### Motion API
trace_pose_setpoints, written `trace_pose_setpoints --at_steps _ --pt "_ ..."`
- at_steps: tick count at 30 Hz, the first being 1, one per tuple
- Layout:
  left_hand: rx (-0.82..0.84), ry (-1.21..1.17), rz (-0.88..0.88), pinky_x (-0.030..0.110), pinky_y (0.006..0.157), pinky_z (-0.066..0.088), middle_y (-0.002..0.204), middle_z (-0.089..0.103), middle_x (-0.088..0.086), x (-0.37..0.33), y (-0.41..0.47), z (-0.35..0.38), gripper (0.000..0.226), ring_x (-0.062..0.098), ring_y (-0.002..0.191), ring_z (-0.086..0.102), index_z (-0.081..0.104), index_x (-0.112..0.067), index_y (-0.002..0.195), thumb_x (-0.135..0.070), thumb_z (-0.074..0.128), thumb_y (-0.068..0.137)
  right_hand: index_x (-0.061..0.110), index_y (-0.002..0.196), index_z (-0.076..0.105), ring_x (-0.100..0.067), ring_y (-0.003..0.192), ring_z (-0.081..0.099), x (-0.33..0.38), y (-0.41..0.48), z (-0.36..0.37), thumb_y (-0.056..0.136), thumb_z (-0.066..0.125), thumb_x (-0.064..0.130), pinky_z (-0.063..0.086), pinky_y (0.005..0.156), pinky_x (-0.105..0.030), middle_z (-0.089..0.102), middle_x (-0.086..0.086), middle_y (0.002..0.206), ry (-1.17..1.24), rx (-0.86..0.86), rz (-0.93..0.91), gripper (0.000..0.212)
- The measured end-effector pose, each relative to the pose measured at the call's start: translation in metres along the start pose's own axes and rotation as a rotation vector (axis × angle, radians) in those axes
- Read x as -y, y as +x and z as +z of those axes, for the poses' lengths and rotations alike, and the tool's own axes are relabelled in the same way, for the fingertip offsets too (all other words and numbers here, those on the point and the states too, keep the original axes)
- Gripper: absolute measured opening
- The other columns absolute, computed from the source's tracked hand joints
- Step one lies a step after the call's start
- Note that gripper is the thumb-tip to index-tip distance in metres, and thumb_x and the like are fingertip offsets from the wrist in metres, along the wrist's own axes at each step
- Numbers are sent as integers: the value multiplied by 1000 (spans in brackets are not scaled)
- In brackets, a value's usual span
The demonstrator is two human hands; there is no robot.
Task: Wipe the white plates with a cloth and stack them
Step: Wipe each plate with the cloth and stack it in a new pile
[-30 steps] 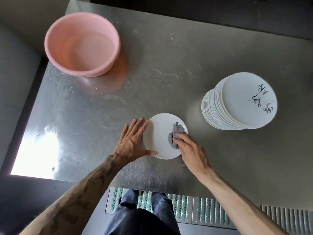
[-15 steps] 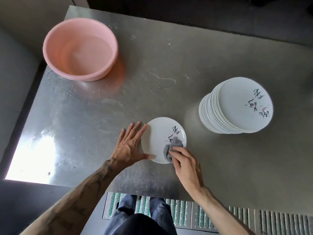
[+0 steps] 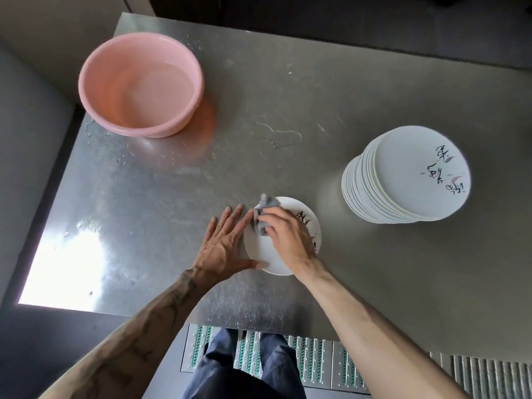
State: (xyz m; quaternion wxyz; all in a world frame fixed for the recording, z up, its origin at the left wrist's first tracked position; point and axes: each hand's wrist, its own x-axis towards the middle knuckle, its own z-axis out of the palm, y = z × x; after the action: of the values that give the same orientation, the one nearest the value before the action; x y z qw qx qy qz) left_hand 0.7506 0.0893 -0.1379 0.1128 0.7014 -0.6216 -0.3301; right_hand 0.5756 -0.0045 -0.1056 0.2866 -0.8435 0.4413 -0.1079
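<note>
A small round white plate with black brush lettering (image 3: 257, 252) lies flat on the brushed stainless steel surface (image 3: 316, 96), close to the near edge and in front of the person. The right hand (image 3: 288, 237) comes in from 5 o'clock and covers much of the plate. Its fingers are curled over a crumpled grey cloth (image 3: 269, 202) and press it down at the plate's 11 o'clock rim. The cloth's far corner seems to reach just past the rim, though that spot is blurred. Some of the lettering shows beyond the knuckles at the plate's 2 to 3 o'clock side. The left hand (image 3: 224, 243) lies flat on the surface at the plate's 9 o'clock side, fingers straight and spread and pointing toward 1 o'clock, grasping nothing. Its thumb runs along the near rim at about 7 o'clock, touching the plate's edge. At 2 o'clock from this plate, well apart from it, stands a tall stack of matching white plates (image 3: 408, 174), leaning slightly, with the top plate's lettering facing up. At 10 o'clock, near the far left corner, sits a round pink plastic basin (image 3: 172, 126) with clear water in it. A thin streak of water (image 3: 279, 136) lies on the metal at 12 o'clock, and droplets dot the area around the basin. Below the near edge are blue trousers (image 3: 244, 370) and a ribbed floor mat (image 3: 316, 367).
</note>
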Motion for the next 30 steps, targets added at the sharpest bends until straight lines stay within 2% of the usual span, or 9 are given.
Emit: trace_pose_setpoints --at_steps 4,8,10,14,18,21,24,27,30 --pt "-7 3 1 43 128 -5 171 -4 -14 0 -1 0 132 13 158 -10 1 -40 163 -102 47 56 17 115 76 -18 114 64 -2 0 -2 90 67 1 55 91 -35 66 8 129 5 30 -18 32" --pt "3 16 1 45 127 -6 171 -5 -13 3 0 1 129 13 158 -11 1 -39 163 -97 54 60 13 105 78 -24 100 67 -23 -12 -19 80 74 -3 58 75 -34 70 3 116 -95 -150 108 30" --pt "2 31 2 47 128 -6 171 -5 -13 5 0 3 128 14 158 -11 1 -39 164 -92 62 64 13 106 78 -24 97 66 -28 -30 -25 79 75 -4 59 75 -37 70 3 115 -144 -187 158 31" --pt "3 35 -6 49 128 -5 172 -3 -9 6 1 4 128 14 158 -11 0 -40 163 -93 58 62 14 106 78 -26 94 67 -22 -80 -22 81 75 -4 57 83 -40 70 3 113 -154 -163 233 31" --pt "35 90 -8 53 127 -6 173 -4 -5 1 1 1 128 19 159 -11 -1 -38 164 -90 60 64 14 114 77 -21 103 66 -11 -116 -18 83 76 0 53 93 -30 71 5 117 -50 -223 348 33" --pt "46 155 8 52 127 -7 171 -10 -3 -4 -1 -1 127 22 158 -13 -3 -30 165 -85 61 70 13 117 76 -19 108 65 -11 -124 -20 86 72 -4 52 98 -30 71 4 120 88 -262 419 35" --pt "-8 315 186 54 128 -2 171 -9 6 -13 -8 0 117 29 158 -9 4 -15 164 -72 65 81 14 112 77 -20 103 69 -14 -120 -28 87 71 -5 52 91 -30 74 3 113 230 -358 543 32" --pt "13 386 359 54 128 5 171 3 10 -27 -11 6 107 32 158 0 13 -15 164 -68 62 85 17 110 78 -20 95 72 -18 -109 -36 88 69 -3 59 83 -39 77 2 104 361 -420 651 31" --pt "66 428 377 53 128 13 171 3 10 -41 -10 12 89 32 158 1 14 -19 164 -58 58 96 17 113 78 -20 92 73 -20 -104 -37 89 67 0 61 76 -50 77 1 105 452 -371 681 31"
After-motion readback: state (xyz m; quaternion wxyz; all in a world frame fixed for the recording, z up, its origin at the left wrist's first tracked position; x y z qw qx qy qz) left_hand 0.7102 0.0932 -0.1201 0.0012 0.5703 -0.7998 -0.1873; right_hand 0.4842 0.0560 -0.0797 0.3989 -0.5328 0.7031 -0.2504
